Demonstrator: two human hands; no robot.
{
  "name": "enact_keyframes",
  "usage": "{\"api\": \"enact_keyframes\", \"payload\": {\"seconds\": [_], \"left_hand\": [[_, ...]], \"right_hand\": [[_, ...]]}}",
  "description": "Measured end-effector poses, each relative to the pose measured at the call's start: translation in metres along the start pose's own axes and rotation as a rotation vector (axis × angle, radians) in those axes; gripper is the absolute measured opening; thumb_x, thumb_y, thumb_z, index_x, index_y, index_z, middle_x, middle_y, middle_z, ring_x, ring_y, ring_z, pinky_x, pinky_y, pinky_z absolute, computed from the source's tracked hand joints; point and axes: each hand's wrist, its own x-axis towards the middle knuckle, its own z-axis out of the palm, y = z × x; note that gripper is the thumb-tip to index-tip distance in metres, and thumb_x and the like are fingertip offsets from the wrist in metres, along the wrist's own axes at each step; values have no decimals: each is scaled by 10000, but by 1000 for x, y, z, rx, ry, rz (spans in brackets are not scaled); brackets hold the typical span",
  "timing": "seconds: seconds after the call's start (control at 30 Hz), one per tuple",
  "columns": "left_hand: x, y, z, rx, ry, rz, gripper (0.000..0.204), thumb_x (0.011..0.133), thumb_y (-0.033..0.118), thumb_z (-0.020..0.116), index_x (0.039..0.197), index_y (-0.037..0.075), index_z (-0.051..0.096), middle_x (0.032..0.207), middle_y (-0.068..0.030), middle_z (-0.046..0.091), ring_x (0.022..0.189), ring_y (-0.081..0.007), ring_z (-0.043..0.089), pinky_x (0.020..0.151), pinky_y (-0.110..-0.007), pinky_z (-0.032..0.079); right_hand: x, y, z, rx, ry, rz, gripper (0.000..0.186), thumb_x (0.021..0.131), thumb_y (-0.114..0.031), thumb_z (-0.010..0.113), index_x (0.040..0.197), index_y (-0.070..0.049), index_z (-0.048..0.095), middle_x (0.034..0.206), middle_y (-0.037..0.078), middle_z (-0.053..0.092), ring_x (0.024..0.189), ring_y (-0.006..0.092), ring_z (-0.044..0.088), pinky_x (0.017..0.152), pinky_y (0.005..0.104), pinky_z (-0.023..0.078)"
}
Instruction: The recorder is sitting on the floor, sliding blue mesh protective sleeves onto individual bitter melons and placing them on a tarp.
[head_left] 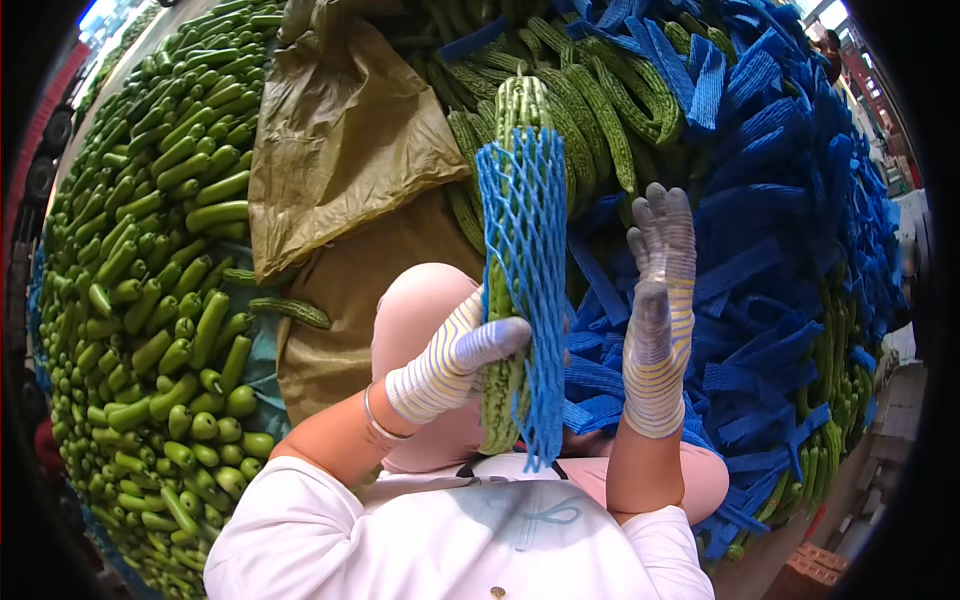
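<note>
Upright in front of me stands a long, bumpy green bitter melon (521, 102), with my left hand (455, 355) wrapped round its lower part. A blue foam net sleeve (540, 220) covers most of its length. The top end sticks out of the net, and at the bottom the melon shows beside the loose net edge. My right hand (660, 305) is raised to the right, apart from the melon, with fingers stretched upward and nothing in it. Both hands wear white striped gloves with grey-purple fingertips.
Behind the held melon lies a heap of bitter melons (610, 110). Flat blue net sleeves (750, 300) are piled on my right. On the left spreads a large heap of smooth green gourds (190, 300), with a crumpled brown sheet (340, 140) beside it. One bitter melon (290, 311) lies near that sheet.
</note>
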Motion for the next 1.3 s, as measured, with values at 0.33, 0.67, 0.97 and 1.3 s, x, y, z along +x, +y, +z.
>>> {"api": "enact_keyframes", "payload": {"seconds": [0.33,0.67,0.97,1.3], "left_hand": [[26,136,-206,-159,980,515,427,867,495,543,1145,173,583,1114,-48,617,1014,-264,578,949,-438,453],[115,173,-191,313,704,475,528,916,304,570,1332,14,423,1341,-171,468,1220,-314,474,1044,-424,368],[93,28,39,1050,-273,21,427,926,184,587,1307,21,484,1188,-129,596,1062,-203,592,936,-326,462],[131,-57,67,2006,-285,386,393,763,365,706,1008,94,560,939,-121,586,865,-320,601,736,-405,512]], "right_hand": [[-112,103,-58,-297,52,599,668,859,-287,669,1391,-32,359,1357,197,421,1207,255,488,1006,349,405],[-104,196,-102,-1172,-226,581,634,772,-321,678,1318,-78,465,1351,173,459,1213,356,469,1019,450,381],[-86,281,-94,-1370,-225,757,251,826,-320,589,928,-103,664,903,170,684,878,327,653,863,443,457],[-63,107,-100,216,91,680,452,942,-451,523,938,-16,645,886,58,650,818,114,598,726,245,482]]}}
